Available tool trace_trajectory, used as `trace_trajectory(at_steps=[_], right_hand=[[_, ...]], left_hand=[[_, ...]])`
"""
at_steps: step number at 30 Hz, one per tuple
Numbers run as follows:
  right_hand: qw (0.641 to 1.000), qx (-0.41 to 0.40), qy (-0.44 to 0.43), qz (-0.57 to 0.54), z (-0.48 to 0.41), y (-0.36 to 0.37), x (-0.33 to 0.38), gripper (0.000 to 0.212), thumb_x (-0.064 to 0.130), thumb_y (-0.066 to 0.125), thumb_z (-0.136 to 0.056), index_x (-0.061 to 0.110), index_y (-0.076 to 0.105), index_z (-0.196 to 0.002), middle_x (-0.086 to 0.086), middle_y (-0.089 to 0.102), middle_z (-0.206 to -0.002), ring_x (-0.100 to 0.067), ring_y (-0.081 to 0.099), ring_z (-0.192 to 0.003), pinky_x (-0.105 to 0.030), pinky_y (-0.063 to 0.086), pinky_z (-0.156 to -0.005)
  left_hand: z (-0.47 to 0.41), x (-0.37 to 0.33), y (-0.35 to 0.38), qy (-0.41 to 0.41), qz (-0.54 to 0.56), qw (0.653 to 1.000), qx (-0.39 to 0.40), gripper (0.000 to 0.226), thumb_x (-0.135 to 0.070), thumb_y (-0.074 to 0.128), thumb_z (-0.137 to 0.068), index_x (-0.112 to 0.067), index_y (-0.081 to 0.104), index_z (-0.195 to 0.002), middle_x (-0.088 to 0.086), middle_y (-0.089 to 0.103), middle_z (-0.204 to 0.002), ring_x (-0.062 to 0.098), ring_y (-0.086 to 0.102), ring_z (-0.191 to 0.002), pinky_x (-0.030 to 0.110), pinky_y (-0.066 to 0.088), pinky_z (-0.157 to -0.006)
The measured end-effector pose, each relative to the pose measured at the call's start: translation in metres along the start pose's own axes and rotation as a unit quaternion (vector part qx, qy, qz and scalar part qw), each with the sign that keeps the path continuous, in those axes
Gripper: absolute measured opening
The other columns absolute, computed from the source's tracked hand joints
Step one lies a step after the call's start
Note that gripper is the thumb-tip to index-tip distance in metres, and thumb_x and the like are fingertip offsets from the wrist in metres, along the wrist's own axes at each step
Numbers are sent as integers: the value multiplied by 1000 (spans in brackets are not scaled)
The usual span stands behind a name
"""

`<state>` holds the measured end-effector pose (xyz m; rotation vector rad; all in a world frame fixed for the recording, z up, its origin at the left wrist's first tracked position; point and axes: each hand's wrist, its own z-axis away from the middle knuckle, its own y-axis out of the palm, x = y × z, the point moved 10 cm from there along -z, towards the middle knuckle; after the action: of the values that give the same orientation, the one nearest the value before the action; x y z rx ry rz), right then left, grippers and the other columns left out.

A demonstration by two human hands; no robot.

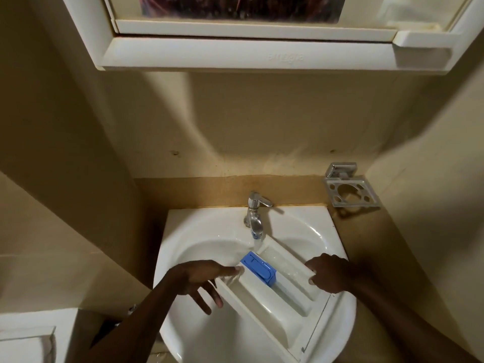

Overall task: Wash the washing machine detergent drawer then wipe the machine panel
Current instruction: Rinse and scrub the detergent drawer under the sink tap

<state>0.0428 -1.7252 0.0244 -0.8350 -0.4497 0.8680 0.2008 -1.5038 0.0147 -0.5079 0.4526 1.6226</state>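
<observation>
Rinsing detergent drawer (264, 292), lying diagonally in sink (183, 226), lower centre, under running tap (255, 218). Right hand (332, 273) grips its right wall. Left hand (199, 276) spread, forefinger touching beside blue insert (258, 267). Advice: tilt drawer, flush every compartment.

Holding the detergent drawer (262, 297) slantwise in the sink (183, 224) at lower centre of the frame, with the upper end under the tap (255, 218) at the back rim. Gripping the drawer's right edge with the right hand (330, 273), touching its left wall with the left hand (199, 276), just beside the insert (259, 268). Facing a holder (351, 191) on the wall right of the tap, under a cabinet (248, 52) spanning the top of the frame.
</observation>
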Motion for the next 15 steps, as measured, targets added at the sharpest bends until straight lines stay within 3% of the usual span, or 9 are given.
trace_trajectory(at_steps=[4,8,13,15], right_hand=[[1000,1,-7,12,0,-4,8,37,42,52,-92,23,52,-124,-2,53,-130,-26,53,-121,-32,40,-96],[999,-9,-41,26,-10,-12,36,33,38,50,-94,28,53,-125,-1,56,-130,-27,55,-120,-34,41,-97],[994,-45,-88,36,-23,-29,71,30,38,49,-95,27,56,-123,-2,57,-128,-27,55,-118,-35,41,-95],[993,-59,-100,30,-29,-33,81,28,38,50,-95,28,56,-120,-3,58,-128,-27,55,-117,-35,40,-93]], left_hand=[[9,6,7,-13,79,995,63,72,-63,70,-77,-7,63,-123,19,65,-117,38,67,-111,63,50,-94],[7,12,-9,-33,92,995,-23,70,-69,65,-72,-15,61,-118,12,59,-121,32,64,-108,55,54,-93],[17,19,-23,-30,50,994,-96,73,-67,67,-76,-17,55,-129,4,59,-104,20,65,-88,39,59,-85],[18,23,-34,-28,52,991,-121,78,-72,62,-76,-20,49,-132,1,56,-113,21,63,-98,38,58,-83]])
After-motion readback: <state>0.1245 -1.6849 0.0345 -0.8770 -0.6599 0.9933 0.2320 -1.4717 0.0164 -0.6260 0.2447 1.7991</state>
